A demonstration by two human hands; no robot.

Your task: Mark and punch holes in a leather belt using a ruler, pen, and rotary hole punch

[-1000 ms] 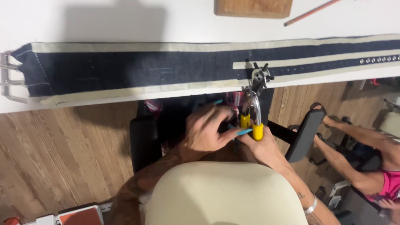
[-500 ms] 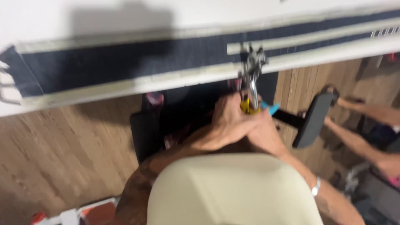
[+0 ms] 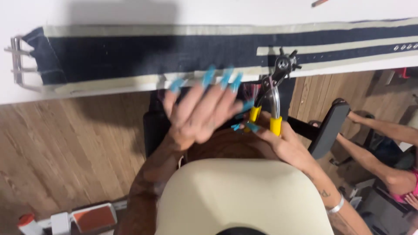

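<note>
Gripping the yellow handles of a revolving hole punch (image 3: 274,93), the right hand (image 3: 283,141) has its fingers curled round the lower grips, w/ the punch's wheel head up at the near edge of the belt (image 3: 174,54). That belt is a long navy strip w/ cream borders, lying flat across the white table (image 3: 87,13), metal buckle (image 3: 17,61) at its left end & a row of eyelets far right. Left hand (image 3: 200,113) is blurred, fingers spread wide apart, holding nothing, long blue nails pointing toward the belt's edge, just beside the punch. Below: wood floor (image 3: 65,148). Another person's legs (image 3: 379,148) at right.
</note>
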